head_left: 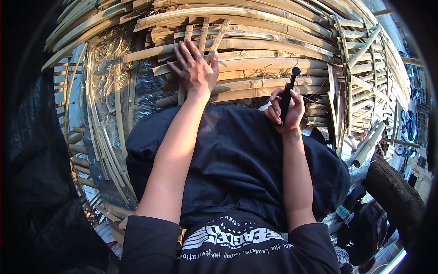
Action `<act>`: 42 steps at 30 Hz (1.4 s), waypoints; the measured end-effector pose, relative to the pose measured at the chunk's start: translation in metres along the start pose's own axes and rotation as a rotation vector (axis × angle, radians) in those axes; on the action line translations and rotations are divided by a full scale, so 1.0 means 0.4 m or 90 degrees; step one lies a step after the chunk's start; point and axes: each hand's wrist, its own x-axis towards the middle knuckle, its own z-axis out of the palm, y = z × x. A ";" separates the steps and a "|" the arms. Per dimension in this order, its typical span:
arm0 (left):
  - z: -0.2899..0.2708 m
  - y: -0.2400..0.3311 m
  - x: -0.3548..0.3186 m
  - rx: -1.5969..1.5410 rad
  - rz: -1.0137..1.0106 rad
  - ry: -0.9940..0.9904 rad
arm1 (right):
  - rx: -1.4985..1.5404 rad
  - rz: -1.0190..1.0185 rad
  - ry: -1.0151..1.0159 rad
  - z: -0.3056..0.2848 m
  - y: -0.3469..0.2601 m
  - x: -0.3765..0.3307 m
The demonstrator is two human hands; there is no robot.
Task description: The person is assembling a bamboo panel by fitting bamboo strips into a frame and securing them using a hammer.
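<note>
Bamboo strips (273, 65) lie split, some perhaps still loose; left hand (196, 75) spreads flat on them; right hand (295, 108) grips a black knobbed stick (286, 101).

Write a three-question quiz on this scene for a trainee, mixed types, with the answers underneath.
1. True or false: the left hand is clenched in a fist.
2. What lies under the left hand?
A. Cardboard
B. Bamboo strips
C. Bare soil
3. What does the right hand hold?

Key:
1. False; it is spread open, palm down.
2. B.
3. A slim black tool with a round tip.
</note>
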 end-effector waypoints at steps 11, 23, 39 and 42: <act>0.014 -0.001 -0.002 0.016 0.010 0.051 | 0.012 -0.002 0.074 -0.003 0.007 0.003; -0.014 -0.003 0.001 0.021 -0.012 -0.004 | -1.050 -0.339 0.233 0.202 -0.033 0.199; -0.029 0.006 0.003 0.021 -0.008 -0.014 | -1.168 -0.325 0.284 0.133 0.032 0.268; -0.027 0.005 0.001 0.030 -0.008 -0.014 | -1.174 -0.319 0.290 0.132 0.038 0.271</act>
